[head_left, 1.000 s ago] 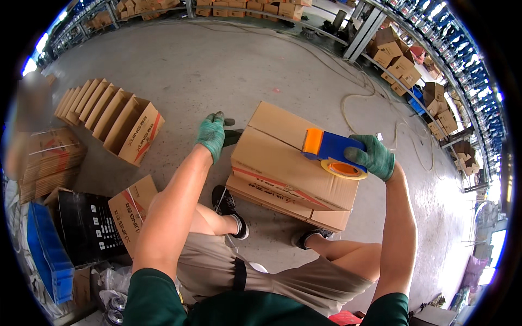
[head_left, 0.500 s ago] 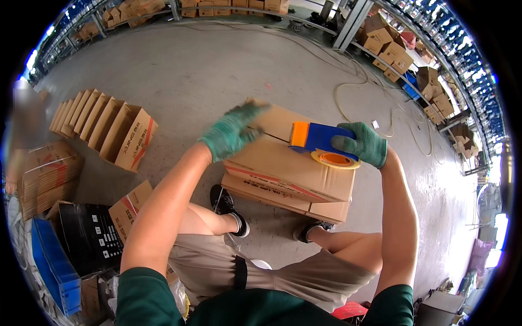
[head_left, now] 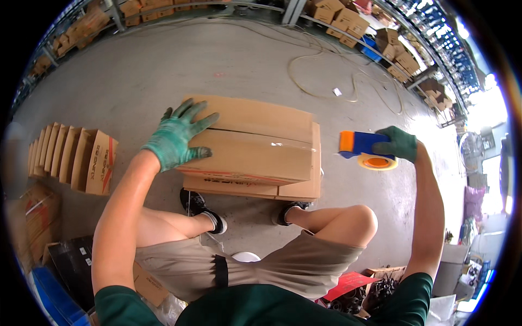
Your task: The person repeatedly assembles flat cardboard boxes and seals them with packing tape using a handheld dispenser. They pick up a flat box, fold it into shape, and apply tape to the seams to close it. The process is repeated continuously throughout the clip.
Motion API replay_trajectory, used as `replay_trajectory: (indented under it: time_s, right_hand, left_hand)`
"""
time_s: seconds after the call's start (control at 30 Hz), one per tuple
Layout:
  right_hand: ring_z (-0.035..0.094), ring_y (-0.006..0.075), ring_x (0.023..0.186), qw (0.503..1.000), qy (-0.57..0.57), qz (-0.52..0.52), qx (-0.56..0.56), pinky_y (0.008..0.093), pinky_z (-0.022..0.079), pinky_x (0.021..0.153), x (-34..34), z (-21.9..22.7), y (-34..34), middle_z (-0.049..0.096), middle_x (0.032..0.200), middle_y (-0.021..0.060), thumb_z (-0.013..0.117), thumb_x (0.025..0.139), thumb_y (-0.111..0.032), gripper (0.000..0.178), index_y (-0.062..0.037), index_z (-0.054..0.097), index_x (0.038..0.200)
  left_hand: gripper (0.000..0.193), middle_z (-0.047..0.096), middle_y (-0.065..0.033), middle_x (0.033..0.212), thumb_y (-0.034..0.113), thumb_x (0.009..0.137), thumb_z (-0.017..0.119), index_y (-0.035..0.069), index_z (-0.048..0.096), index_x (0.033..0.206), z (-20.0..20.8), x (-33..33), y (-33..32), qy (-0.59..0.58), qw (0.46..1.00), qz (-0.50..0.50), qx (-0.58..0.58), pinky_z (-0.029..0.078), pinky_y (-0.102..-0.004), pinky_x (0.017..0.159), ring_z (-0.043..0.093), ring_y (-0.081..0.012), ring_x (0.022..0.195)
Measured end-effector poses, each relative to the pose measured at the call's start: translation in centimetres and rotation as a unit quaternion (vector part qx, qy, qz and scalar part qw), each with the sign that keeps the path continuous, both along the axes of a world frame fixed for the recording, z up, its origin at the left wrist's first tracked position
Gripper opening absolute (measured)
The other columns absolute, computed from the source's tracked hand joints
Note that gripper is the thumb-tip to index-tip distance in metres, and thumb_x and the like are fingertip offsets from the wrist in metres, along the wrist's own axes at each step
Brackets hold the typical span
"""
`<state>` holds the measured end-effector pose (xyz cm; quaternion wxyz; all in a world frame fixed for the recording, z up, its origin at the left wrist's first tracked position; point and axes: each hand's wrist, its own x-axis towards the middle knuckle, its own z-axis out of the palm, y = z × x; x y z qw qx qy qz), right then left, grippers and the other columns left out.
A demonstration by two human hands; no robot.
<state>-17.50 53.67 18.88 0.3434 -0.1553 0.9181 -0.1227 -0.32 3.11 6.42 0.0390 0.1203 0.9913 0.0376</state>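
A brown cardboard box (head_left: 250, 157) lies in front of me on another flattened or lower carton (head_left: 302, 190). A dark seam runs across its top, with a shiny strip of clear tape at the right end. My left hand (head_left: 176, 133), in a green glove, lies with fingers spread on the box's left end. To the right of the box, apart from it, my gloved right hand (head_left: 397, 144) grips a blue and orange tape dispenser (head_left: 363, 143). A roll of tape shows on the dispenser's near side.
A row of open, folded cartons (head_left: 70, 157) stands on the floor at the left. Near me lie a black box (head_left: 70, 266) and a blue bin (head_left: 54, 296). A hose (head_left: 293, 70) loops over the floor beyond. Shelving with boxes (head_left: 342, 22) lines the back.
The tape dispenser has moved right, off the box top, in my right hand. My left hand has come down flat on the box's left end. The view has shifted right.
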Motion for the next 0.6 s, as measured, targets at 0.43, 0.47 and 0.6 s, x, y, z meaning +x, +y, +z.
replay_trajectory:
  time_s: [0.43, 0.47, 0.6]
  right_hand:
    - [0.069, 0.0257, 0.1, 0.99, 0.029, 0.083, -0.114, 0.036, 0.053, 0.094, 2.1, -8.3, -4.7, 0.073, 0.11, 0.0087, 0.078, 0.08, -0.033, 0.057, -0.015, 0.063, 0.132]
    - [0.069, 0.0256, 0.098, 0.992, 0.015, 0.068, -0.108, 0.0365, 0.054, 0.092, 2.3, -8.1, -5.1, 0.073, 0.11, 0.0085, 0.079, 0.08, -0.033, 0.057, -0.0154, 0.063, 0.132]
    - [0.071, 0.0283, 0.091, 0.991, 0.047, 0.092, -0.081, 0.04, 0.056, 0.084, 4.1, -6.9, -5.2, 0.073, 0.105, 0.0105, 0.077, 0.081, -0.033, 0.058, -0.017, 0.061, 0.134]
  left_hand:
    - [0.068, 0.019, -0.011, 0.167, 0.06, 0.093, 0.054, 0.03, 0.043, 0.153, 0.2, -2.3, 9.1, 0.043, 0.989, -0.114, -0.085, 0.012, -0.0719, 0.117, 0.014, -0.0416, 0.153]
    - [0.066, 0.019, -0.0105, 0.167, 0.06, 0.094, 0.053, 0.03, 0.044, 0.152, 0.9, -3.3, 11.9, 0.024, 0.986, -0.15, -0.063, 0.012, -0.0728, 0.116, 0.014, -0.0418, 0.153]
    - [0.059, 0.028, -0.0085, 0.163, 0.061, 0.093, 0.054, 0.03, 0.054, 0.144, 1.0, -7.5, 19.4, 0.025, 0.966, -0.256, 0.01, 0.011, -0.0751, 0.115, 0.016, -0.0425, 0.152]
